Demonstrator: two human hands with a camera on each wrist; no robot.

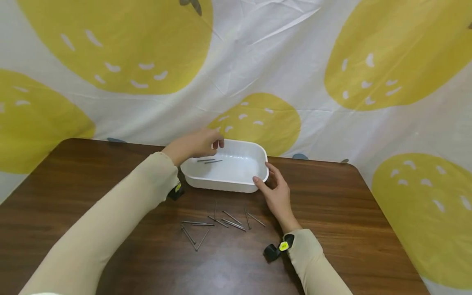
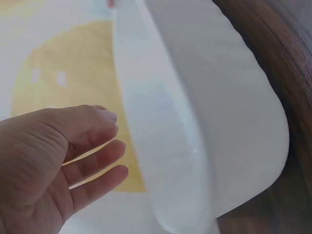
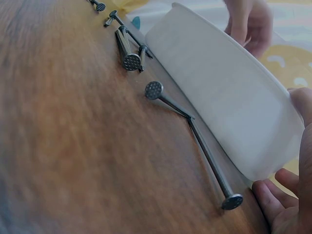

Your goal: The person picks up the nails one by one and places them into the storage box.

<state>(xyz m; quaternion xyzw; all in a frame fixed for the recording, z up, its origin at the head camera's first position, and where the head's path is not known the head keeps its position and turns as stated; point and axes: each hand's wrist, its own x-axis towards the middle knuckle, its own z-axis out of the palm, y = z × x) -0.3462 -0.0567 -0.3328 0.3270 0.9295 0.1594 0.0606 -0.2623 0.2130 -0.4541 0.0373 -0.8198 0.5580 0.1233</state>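
Note:
A white plastic tray (image 1: 221, 185) with rounded corners stands on the wooden table. Two nails (image 1: 213, 162) lie inside it toward the left end. Over that end hovers my left hand (image 1: 197, 144), its fingers loosely bent and nothing between them, as the left wrist view (image 2: 63, 156) of this hand also bears out. My right hand (image 1: 277, 197) grips the tray's right end, thumb on the near rim and fingers around the outer side. Several loose nails (image 1: 234, 224) are scattered on the table in front of the tray; their flat heads show up close in the right wrist view.
The brown table (image 1: 332, 213) reaches back to a white cloth (image 1: 313, 131) printed with yellow fruit shapes, hanging close behind the tray. Black bands with small devices (image 1: 274, 250) are worn on both wrists.

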